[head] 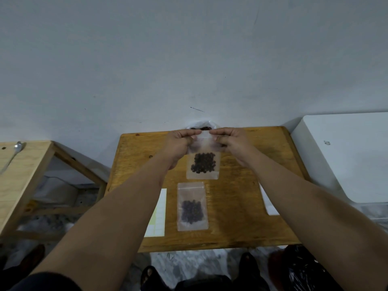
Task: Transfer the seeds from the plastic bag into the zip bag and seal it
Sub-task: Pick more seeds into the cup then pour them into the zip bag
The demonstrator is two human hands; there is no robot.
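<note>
Clear zip bag (pixel 202 154) | left hand (pixel 180 144) pinches top | right hand (pixel 233 141) pinches top

- Zip bag (pixel 203 164): top corners covered by the left hand (pixel 180 143) and right hand (pixel 231 141) pinching them; whether its strip is closed cannot be told.
- Plastic bag (pixel 202 124), upper centre: mostly hidden behind those hands; only a crumpled rim and some seeds (pixel 203 128) show.
- Sheet (pixel 160 211), lower centre: left part under a forearm (pixel 126 206).
- White box (pixel 346 156), right: cut off by the frame edge.
</note>
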